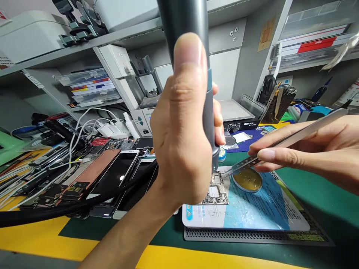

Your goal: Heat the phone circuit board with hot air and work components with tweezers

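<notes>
My left hand grips a thick grey hot-air handle, held upright with its nozzle end pointing down at a small circuit board. The hand hides most of the nozzle and part of the board. My right hand comes in from the right and pinches metal tweezers, whose tips reach down to the board's upper right edge. The board lies on a blue work mat. A round tin of amber flux sits on the mat just right of the board, under the tweezers.
A black hose runs left from the handle across the bench. Several phones and screens with white cables lie at the left. A grey station box, a tool holder and shelves stand behind. A perforated black pad lies under the mat.
</notes>
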Demonstrator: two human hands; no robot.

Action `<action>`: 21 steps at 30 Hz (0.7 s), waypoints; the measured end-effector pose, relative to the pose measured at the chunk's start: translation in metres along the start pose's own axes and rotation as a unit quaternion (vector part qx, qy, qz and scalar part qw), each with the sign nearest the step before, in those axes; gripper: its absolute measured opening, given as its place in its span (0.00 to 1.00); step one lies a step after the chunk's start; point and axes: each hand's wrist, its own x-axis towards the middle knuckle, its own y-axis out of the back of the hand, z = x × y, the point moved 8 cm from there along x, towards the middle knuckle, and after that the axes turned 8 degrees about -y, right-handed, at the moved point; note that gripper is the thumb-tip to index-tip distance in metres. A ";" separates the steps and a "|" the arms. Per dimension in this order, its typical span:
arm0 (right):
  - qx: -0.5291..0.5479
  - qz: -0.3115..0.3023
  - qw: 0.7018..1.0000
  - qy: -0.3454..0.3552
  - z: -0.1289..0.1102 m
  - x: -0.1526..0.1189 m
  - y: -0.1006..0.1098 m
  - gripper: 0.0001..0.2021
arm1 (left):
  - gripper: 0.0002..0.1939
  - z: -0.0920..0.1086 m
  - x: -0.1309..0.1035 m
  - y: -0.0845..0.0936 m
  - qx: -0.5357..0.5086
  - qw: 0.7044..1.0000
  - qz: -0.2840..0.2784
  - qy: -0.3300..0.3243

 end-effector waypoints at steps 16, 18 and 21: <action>-0.012 0.048 0.998 0.048 0.038 -0.006 0.002 0.08 | 0.28 0.009 -0.002 0.002 -0.005 0.999 0.013 -0.039; -0.003 0.057 0.998 0.039 0.037 -0.005 0.001 0.08 | 0.29 0.006 -0.001 -0.001 0.003 1.000 0.014 -0.028; 0.009 0.052 0.998 0.040 0.035 -0.004 -0.001 0.08 | 0.29 0.006 -0.001 0.000 0.011 1.000 0.011 -0.002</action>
